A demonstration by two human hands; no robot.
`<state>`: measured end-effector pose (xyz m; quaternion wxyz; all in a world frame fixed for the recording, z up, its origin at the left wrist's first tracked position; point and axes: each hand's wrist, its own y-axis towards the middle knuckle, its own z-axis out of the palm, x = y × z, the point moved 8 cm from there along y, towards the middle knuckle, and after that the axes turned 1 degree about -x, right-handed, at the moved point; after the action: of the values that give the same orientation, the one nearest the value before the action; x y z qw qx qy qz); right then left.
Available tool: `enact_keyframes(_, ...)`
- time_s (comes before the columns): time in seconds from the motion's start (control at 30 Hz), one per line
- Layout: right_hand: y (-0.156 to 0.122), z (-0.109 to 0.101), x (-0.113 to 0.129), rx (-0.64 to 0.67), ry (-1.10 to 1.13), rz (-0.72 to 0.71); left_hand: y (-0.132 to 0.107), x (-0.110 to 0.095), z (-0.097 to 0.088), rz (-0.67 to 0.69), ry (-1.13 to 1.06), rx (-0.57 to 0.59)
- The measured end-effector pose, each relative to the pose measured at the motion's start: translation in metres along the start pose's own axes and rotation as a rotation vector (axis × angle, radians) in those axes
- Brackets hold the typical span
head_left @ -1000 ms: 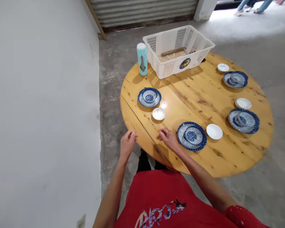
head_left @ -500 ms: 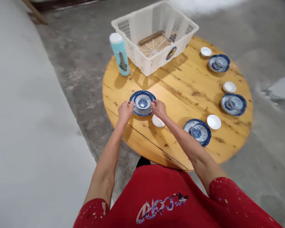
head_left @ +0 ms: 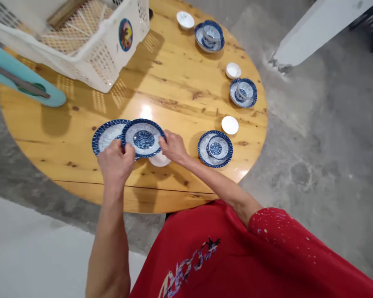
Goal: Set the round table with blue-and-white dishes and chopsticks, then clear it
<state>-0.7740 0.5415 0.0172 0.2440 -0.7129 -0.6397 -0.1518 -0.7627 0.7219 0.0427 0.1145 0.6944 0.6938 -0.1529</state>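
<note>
Between my two hands is a shallow blue-and-white bowl (head_left: 144,139) with a dark patterned rim, raised above the table. My left hand (head_left: 116,163) pinches its left edge, fingers closed, and my right hand (head_left: 174,147) grips its right edge. Behind the bowl and to its left, a blue-rimmed plate (head_left: 107,133) rests on the wooden table, partly covered by the bowl and my left hand. Below the bowl's right side sits a small white bowl (head_left: 159,160), partly hidden.
A white plastic basket (head_left: 108,54) stands at the table's back left, beside a light-blue flask (head_left: 27,80). Along the right side of the round table (head_left: 186,111) are several blue-and-white settings, including a plate with a bowl (head_left: 216,148), and small white bowls (head_left: 230,125).
The view has shifted, turned and come closer. My hands have lifted the bowl and moved it rightward off the plate's middle, so more of the plate's left side shows.
</note>
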Motion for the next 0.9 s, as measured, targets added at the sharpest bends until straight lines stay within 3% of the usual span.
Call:
enact_keyframes(0.1,-0.032,-0.046,-0.053,-0.078,0.044,0.025,-0.025,-0.065,0.008,0.053,-0.026,0.021)
enact_keyframes(0.23,-0.07,-0.095,-0.128,-0.103,-0.001,0.061,-0.057,-0.141,0.047,0.117,-0.111,0.129)
enact_keyframes(0.4,-0.088,-0.122,-0.2,-0.022,-0.132,0.058,-0.085,-0.2,0.097,0.054,-0.197,0.251)
enact_keyframes(0.63,-0.085,-0.123,-0.244,0.151,-0.26,0.007,-0.097,-0.234,0.131,-0.089,-0.056,0.228)
enact_keyframes(0.9,-0.077,-0.113,-0.253,0.243,-0.321,-0.007,-0.096,-0.235,0.14,-0.148,0.168,0.196)
